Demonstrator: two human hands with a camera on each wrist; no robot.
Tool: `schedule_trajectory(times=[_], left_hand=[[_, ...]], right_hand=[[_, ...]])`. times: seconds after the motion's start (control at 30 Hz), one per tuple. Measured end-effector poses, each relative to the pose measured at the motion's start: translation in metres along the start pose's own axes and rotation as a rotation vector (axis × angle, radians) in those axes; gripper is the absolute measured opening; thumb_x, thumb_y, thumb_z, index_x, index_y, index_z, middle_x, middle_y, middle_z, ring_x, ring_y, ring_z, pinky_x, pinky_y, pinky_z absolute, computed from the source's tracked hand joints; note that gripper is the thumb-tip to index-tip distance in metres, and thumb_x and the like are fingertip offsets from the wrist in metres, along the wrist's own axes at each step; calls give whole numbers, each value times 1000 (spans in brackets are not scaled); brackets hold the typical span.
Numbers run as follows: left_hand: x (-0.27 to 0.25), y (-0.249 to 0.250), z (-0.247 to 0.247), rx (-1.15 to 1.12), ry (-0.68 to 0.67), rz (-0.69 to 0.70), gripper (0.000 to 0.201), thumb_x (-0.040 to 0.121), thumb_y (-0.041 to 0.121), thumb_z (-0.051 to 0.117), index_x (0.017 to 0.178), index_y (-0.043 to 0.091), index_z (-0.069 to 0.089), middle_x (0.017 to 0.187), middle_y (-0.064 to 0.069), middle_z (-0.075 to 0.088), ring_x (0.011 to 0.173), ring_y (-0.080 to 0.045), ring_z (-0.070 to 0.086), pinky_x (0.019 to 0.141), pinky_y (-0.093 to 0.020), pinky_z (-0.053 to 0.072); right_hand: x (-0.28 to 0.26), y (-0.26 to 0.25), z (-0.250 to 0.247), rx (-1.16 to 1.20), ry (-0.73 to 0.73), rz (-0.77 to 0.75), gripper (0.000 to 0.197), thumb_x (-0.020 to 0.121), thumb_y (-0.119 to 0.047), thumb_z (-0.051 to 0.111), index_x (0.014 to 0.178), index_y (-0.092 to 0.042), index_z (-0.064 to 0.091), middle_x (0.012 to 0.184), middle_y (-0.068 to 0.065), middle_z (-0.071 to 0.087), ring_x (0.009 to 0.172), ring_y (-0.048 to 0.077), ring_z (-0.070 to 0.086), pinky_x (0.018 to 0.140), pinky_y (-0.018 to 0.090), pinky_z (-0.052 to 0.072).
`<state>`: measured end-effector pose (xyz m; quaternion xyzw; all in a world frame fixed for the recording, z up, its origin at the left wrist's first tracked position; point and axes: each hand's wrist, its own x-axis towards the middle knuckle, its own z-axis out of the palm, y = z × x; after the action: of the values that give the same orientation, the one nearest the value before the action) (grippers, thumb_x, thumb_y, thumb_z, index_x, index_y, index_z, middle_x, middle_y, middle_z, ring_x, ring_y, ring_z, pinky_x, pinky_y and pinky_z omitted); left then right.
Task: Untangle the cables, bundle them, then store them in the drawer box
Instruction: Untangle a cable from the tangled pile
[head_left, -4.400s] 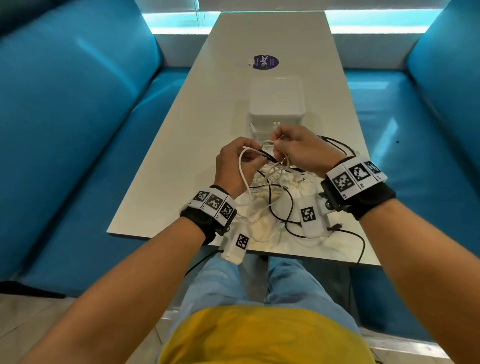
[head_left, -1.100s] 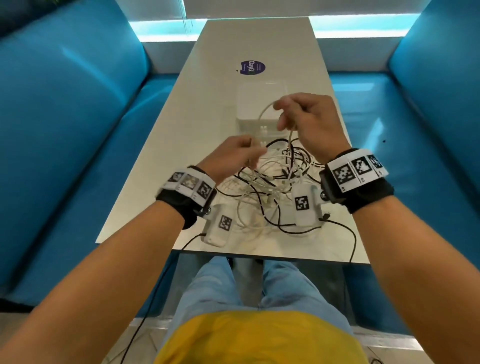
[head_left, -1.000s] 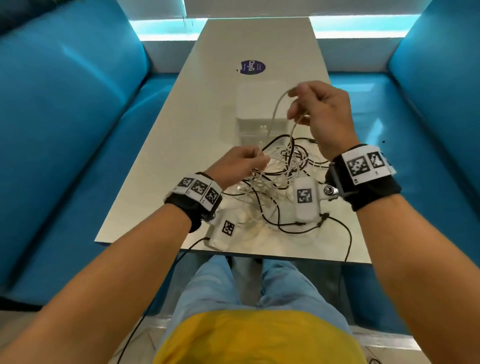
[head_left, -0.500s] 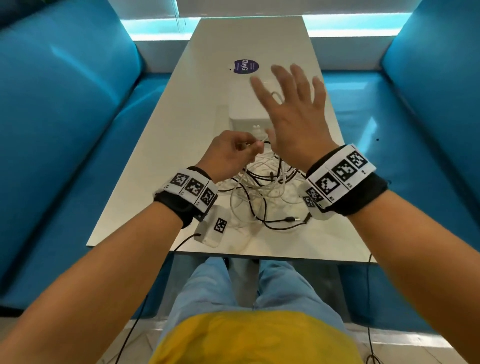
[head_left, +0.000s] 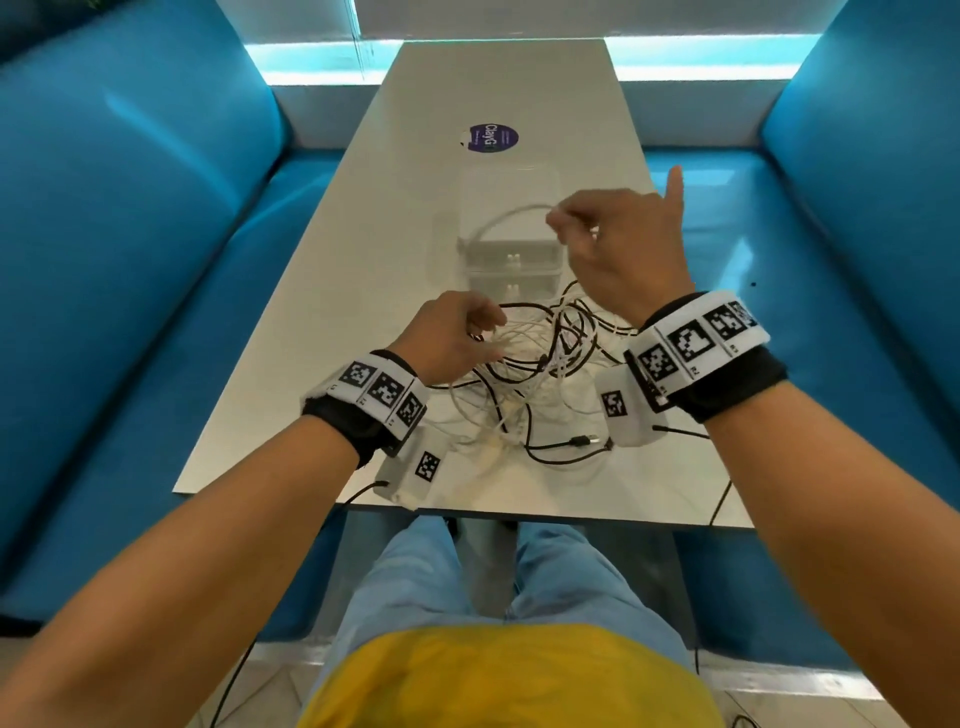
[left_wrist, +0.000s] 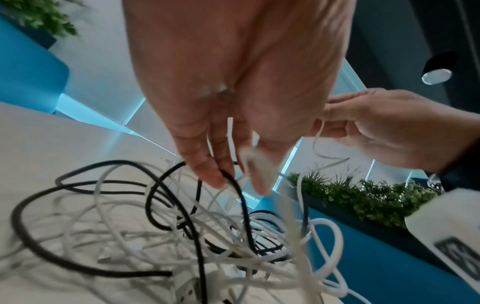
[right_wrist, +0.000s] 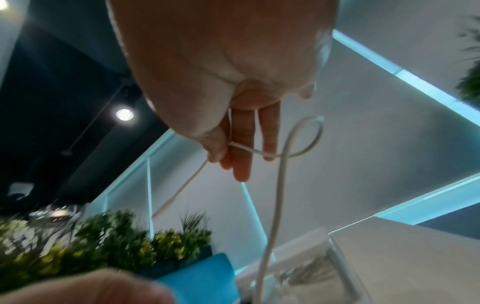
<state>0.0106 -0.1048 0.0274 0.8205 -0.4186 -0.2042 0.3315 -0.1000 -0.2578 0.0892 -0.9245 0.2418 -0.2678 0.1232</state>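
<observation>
A tangle of white and black cables (head_left: 535, 374) lies on the white table (head_left: 363, 249) in front of me. My left hand (head_left: 488, 338) is down in the tangle; in the left wrist view its fingers (left_wrist: 207, 174) pinch a black cable (left_wrist: 241, 205), and a white strand runs between them. My right hand (head_left: 558, 218) is raised above the translucent drawer box (head_left: 511, 249). It pinches a thin white cable (right_wrist: 280, 185) between thumb and fingers, and the cable loops once, then hangs down toward the pile.
A round purple sticker (head_left: 488, 139) lies on the table beyond the box. Blue sofas (head_left: 130, 260) flank the table on both sides. A black plug end (head_left: 582, 441) rests near the table's front edge. Green plants (left_wrist: 363, 197) stand behind the seats.
Half a second ago my right hand was open with its fingers spread over the box; now it pinches the white cable again. The left hand stays in the tangle.
</observation>
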Motion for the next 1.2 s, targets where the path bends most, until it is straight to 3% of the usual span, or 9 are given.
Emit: schedule_trajectory(times=[0.13,0.23,0.4,0.5,0.6,0.83,0.97,1.1,1.2], left_hand=[[-3,0,-3,19,77,-13,16,80,8,72,93,17,70,89,2,70,79,-4,62,62,2,40],[-1,7,-13,38,214,7,12,83,10,69,87,22,70,75,7,68,71,-3,63,57,2,38],[-5,29,-32,-248,277,108,14,84,2,67,91,15,66,77,0,68,63,-13,68,57,-17,48],[-13,43,-44,-360,300,203,16,83,-2,67,95,10,65,79,-4,65,59,-14,65,53,-16,46],[-17,51,-61,-549,423,227,18,83,2,69,88,18,61,77,0,65,55,-12,62,49,-20,43],[-17,49,-59,-901,131,137,11,94,8,53,89,15,60,76,-2,73,59,-13,64,47,-19,44],[-11,38,-41,-1082,58,-70,31,101,33,39,93,15,63,81,-2,72,76,-16,69,63,-27,53],[-3,21,-11,-569,104,-3,10,94,17,58,97,18,68,90,2,71,83,-6,66,77,-25,52],[0,21,8,-303,135,72,5,87,21,69,91,20,71,81,10,70,67,8,59,71,-15,46]], right_hand=[[4,15,-6,-178,-35,164,37,96,-39,46,127,-21,55,122,4,63,122,29,51,117,56,-1],[-9,9,1,-86,-23,80,55,91,-31,56,142,-17,39,140,10,45,133,28,39,116,50,13],[-36,-14,27,103,-57,-217,43,86,-30,64,127,-20,59,125,9,52,121,25,46,102,41,34],[-28,-14,37,100,-181,-167,40,88,-39,62,126,-24,61,126,8,49,123,25,41,100,39,31],[-14,-7,39,172,-279,-69,26,92,-40,58,104,-23,72,112,2,49,115,23,44,99,38,34],[-11,-8,18,479,-384,-19,21,88,-27,67,107,-21,71,86,9,67,77,20,59,76,34,47],[-8,-8,16,623,-207,38,9,88,-14,67,89,-15,75,70,4,70,61,13,63,64,32,54],[-4,-16,4,869,-191,48,7,85,-6,70,91,-5,74,77,15,71,64,23,68,68,34,60],[-4,-21,0,950,-183,28,9,85,-6,70,92,-2,74,76,17,71,64,31,68,67,37,60]])
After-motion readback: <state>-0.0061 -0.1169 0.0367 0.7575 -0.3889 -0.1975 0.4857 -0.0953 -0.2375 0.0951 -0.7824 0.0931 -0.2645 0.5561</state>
